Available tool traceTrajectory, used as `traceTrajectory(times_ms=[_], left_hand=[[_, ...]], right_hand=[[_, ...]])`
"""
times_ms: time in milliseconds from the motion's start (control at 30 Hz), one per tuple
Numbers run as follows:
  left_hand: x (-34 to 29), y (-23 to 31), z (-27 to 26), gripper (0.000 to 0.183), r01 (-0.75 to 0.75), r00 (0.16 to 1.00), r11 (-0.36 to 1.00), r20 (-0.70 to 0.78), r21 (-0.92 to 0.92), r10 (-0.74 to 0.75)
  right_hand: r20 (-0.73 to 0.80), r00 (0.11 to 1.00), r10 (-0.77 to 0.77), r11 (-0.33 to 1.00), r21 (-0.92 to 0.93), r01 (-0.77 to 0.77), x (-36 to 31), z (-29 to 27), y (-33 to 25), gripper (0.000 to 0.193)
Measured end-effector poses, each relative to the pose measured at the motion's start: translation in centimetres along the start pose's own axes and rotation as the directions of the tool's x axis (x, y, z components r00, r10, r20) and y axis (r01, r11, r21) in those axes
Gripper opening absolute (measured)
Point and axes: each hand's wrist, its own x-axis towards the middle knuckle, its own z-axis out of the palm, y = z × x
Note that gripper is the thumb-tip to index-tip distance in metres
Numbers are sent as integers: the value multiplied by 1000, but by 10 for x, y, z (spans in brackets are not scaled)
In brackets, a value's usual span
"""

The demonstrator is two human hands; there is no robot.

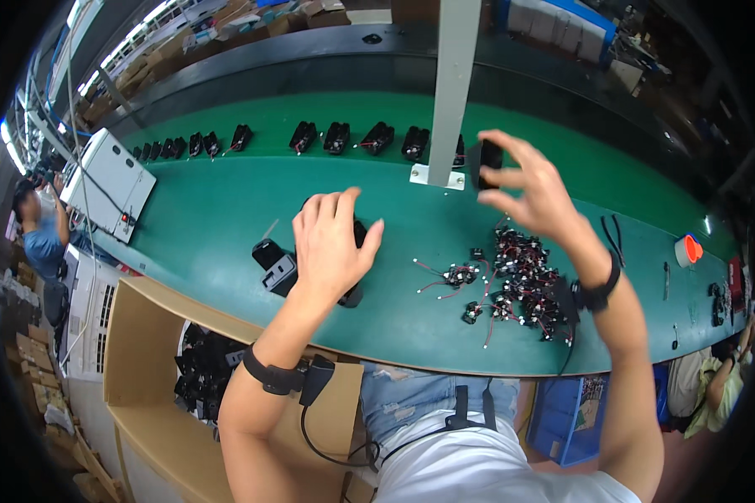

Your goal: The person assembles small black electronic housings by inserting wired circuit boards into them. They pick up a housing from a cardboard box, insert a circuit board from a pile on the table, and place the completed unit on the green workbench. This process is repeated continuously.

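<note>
Pinching dark case with right hand; covering black housings with left hand, cannot tell whether gripping; with case row laid out, wired-parts pile remaining.

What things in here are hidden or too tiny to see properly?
All in the head view:
Black part under the left hand: mostly covered by that hand.
Black piece at the right hand: partly covered by its fingers.
Black housing beside the grey post: partly blocked by the post.
Wired parts: too small and tangled to count.
</note>
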Motion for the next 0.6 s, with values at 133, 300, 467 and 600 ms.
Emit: traceTrajectory(times_ms=[133, 300, 467, 600], left_hand=[[-13, 1, 16, 56, -32, 983, 936, 181, 350, -34], [-7, 3, 24, 36, -103, 943, 980, 329, 169, 43], [-9, 6, 27, 25, -210, 963, 976, 185, 50, 197], [-7, 20, 17, 19, -83, 992, 966, 77, -247, 104]], right_hand=[[307, 912, 273, 938, -296, -182, 6, 18, 99, 28], [407, 836, 368, 915, -317, -248, 3, 52, 135, 29], [309, 880, 361, 904, -349, -248, -2, 64, 133, 39], [192, 957, 216, 967, -176, -183, -15, 37, 109, 29]])
